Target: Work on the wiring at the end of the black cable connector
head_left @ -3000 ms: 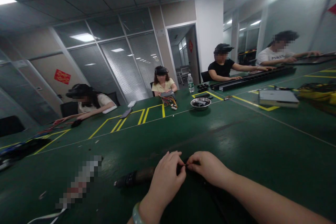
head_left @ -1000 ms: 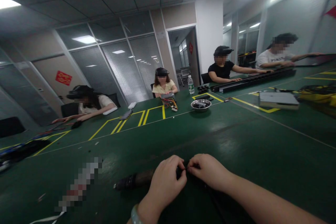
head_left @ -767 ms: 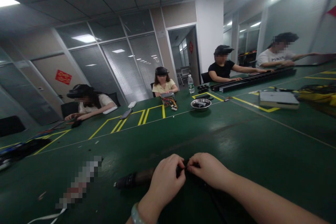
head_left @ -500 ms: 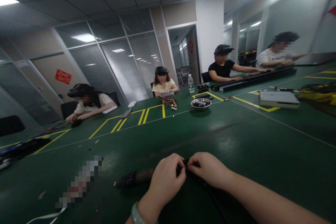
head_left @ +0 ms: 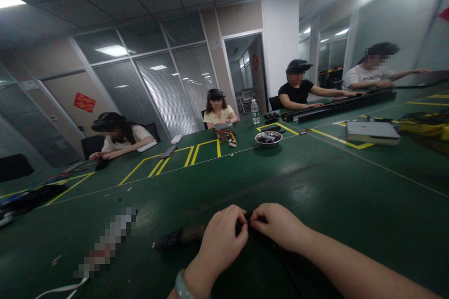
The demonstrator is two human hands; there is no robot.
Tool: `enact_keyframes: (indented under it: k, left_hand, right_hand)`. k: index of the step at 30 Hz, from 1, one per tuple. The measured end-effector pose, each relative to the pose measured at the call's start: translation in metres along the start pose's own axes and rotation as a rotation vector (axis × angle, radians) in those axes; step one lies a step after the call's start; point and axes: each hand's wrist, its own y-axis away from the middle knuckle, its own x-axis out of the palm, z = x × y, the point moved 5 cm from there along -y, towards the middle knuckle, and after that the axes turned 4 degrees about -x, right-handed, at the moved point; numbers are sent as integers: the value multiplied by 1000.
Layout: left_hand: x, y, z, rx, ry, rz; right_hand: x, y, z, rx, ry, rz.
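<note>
My left hand (head_left: 224,236) is closed, its thumb and fingers curled together in a pinch. Facing it, almost fingertip to fingertip, my right hand (head_left: 278,226) is pinched as well. What they hold is small and dark, and I cannot make it out. Dark, unclear shapes lie on the table below both hands. To the left, a dark cylindrical tool with a metal tip, like an electric screwdriver (head_left: 178,238), lies with its rear end behind my left hand. A jade-coloured bangle (head_left: 184,285) circles my left wrist.
The green table (head_left: 157,196) carries yellow tape lines. A pixelated strip (head_left: 107,245) with a white cord lies at left. Farther off are a metal bowl (head_left: 268,144) of dark parts, a water bottle (head_left: 255,112) and a flat grey box (head_left: 372,132). Several people sit around the table.
My hands have barely moved and keep their pinch. At far left, a person's head and hands have shifted slightly.
</note>
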Motion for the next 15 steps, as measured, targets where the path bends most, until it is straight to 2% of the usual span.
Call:
enact_keyframes:
  k: [15]
  left_hand:
    - [-1, 0, -1, -5, 4, 10]
  right_hand:
    - [0, 1, -1, 8, -25, 0]
